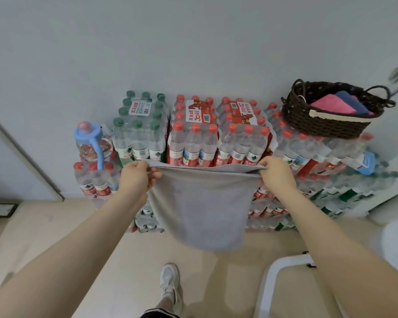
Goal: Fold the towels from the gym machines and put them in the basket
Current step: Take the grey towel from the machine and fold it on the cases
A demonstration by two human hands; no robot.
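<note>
A grey towel (198, 210) hangs doubled over in the air in front of me, its top edge stretched level. My left hand (136, 176) pinches its upper left corner and my right hand (276, 173) pinches its upper right corner. A dark woven basket (326, 125) with two loop handles sits on the stacked water bottles at the upper right, well above and right of my right hand. Inside it lie a folded pink towel (331, 104) and a folded blue towel (352, 102).
Shrink-wrapped packs of red-capped bottles (193, 134) and green-capped bottles (138, 125) are stacked against the wall behind the towel. A large jug with a blue handle (92, 143) stands at the left. A white frame (283, 278) is at the lower right, my shoe (169, 283) on the floor.
</note>
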